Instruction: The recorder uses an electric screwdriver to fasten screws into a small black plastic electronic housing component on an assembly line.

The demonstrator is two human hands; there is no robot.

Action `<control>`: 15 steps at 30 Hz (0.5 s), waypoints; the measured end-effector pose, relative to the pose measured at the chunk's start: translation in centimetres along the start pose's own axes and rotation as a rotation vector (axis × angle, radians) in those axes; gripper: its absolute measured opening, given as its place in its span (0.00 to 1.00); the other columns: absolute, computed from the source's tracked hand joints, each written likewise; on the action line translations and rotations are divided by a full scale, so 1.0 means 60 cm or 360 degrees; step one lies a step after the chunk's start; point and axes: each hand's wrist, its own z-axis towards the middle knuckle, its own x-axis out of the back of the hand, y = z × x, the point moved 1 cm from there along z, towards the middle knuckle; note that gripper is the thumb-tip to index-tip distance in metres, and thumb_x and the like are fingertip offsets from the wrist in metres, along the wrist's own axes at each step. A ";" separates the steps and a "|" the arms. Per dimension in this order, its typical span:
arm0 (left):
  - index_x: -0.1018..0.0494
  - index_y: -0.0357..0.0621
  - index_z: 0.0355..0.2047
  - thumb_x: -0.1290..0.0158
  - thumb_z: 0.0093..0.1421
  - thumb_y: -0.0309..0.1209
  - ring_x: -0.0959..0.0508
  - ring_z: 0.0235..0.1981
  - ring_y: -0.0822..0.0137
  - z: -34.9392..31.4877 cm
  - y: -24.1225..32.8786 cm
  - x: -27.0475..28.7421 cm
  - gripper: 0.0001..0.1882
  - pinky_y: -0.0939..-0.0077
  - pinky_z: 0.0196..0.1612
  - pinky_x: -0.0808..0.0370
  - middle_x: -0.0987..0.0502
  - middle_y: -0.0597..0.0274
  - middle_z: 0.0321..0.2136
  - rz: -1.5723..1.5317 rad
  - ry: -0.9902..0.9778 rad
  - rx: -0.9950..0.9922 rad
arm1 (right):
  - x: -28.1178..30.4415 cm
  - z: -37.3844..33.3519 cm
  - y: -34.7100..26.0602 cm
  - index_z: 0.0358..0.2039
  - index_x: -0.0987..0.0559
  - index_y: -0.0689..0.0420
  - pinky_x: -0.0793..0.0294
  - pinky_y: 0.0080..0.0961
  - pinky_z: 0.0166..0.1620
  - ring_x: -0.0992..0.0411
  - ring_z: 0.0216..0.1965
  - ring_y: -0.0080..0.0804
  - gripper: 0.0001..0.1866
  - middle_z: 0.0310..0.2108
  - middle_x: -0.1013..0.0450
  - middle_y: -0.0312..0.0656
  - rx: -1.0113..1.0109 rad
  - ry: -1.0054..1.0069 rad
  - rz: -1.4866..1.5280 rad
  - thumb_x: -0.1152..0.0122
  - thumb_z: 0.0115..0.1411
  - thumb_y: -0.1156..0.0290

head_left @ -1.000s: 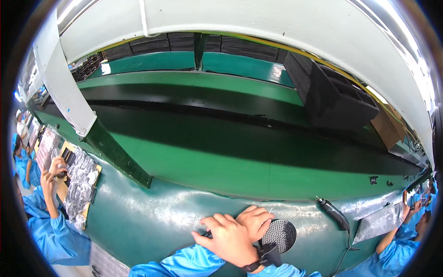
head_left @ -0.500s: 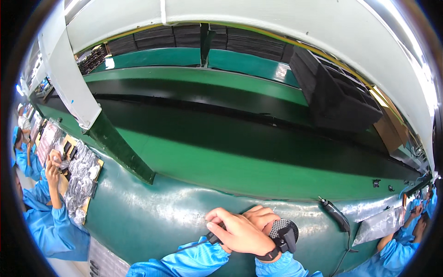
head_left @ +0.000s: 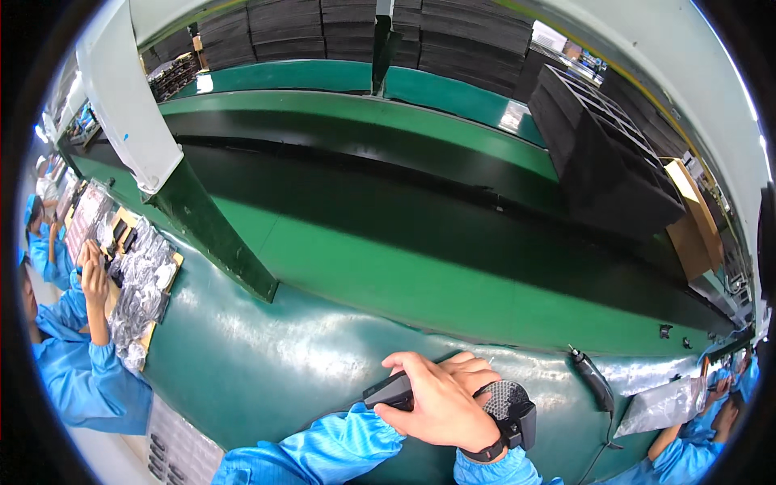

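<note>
My right hand [head_left: 440,404] reaches in from the lower right and crosses over my left wrist. Its thumb and fingers are closed round a black box-shaped device [head_left: 388,393] beside the end of my left sleeve. A dark strap [head_left: 487,450] circles my right wrist, with another black device [head_left: 521,423] and a grey mesh-faced round piece [head_left: 507,396] next to it. Behind the right hand, only the back and some bent fingers of my left hand [head_left: 469,368] show. Its fingertips are hidden, so what it holds, if anything, cannot be made out.
A corded black electric screwdriver [head_left: 592,378] and a clear plastic bag [head_left: 663,402] lie to the right. Across the green bench stand a post [head_left: 218,230] and a black divided box [head_left: 610,166]. Co-workers in blue sit at both sides; bagged parts [head_left: 141,283] lie left.
The view has shifted slightly. My right hand's fingers have spread wider round the black box-shaped device, and more of it shows now. My left hand stays under the right.
</note>
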 end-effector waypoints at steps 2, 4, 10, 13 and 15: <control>0.22 0.34 0.49 0.38 0.54 0.39 0.23 0.44 0.45 -0.001 0.000 0.001 0.25 0.55 0.50 0.26 0.20 0.48 0.43 -0.0003 -0.0040 0.0026 | -0.005 0.001 -0.003 0.57 0.30 0.60 0.26 0.40 0.56 0.22 0.50 0.50 0.34 0.46 0.23 0.54 -0.0040 0.0009 0.0012 0.23 0.54 0.61; 0.22 0.33 0.49 0.38 0.55 0.39 0.23 0.44 0.45 0.000 0.000 0.001 0.26 0.54 0.50 0.26 0.20 0.48 0.42 0.0020 -0.0037 -0.0038 | -0.011 0.001 -0.005 0.56 0.30 0.61 0.25 0.40 0.55 0.22 0.51 0.51 0.34 0.47 0.23 0.55 -0.0101 0.0019 0.0000 0.23 0.54 0.62; 0.23 0.33 0.49 0.39 0.57 0.41 0.24 0.44 0.45 -0.004 -0.008 -0.007 0.26 0.55 0.50 0.26 0.21 0.47 0.42 -0.0015 -0.0086 -0.0028 | -0.012 -0.002 0.009 0.57 0.31 0.61 0.24 0.39 0.55 0.22 0.52 0.51 0.36 0.49 0.23 0.56 -0.0089 -0.0036 0.0056 0.21 0.53 0.63; 0.24 0.34 0.51 0.40 0.58 0.40 0.24 0.47 0.46 -0.014 -0.016 -0.007 0.26 0.56 0.52 0.27 0.21 0.47 0.44 -0.0066 -0.0081 0.0017 | 0.007 0.007 0.017 0.60 0.31 0.62 0.24 0.39 0.57 0.23 0.55 0.49 0.37 0.51 0.23 0.55 0.0039 -0.0122 0.0236 0.22 0.56 0.62; 0.24 0.35 0.52 0.41 0.59 0.40 0.24 0.49 0.47 -0.017 -0.017 -0.016 0.25 0.56 0.53 0.27 0.21 0.47 0.46 -0.0117 -0.0078 0.0047 | 0.013 0.004 0.027 0.64 0.32 0.64 0.26 0.38 0.63 0.27 0.61 0.44 0.31 0.58 0.27 0.53 -0.0237 -0.0052 0.0541 0.31 0.65 0.66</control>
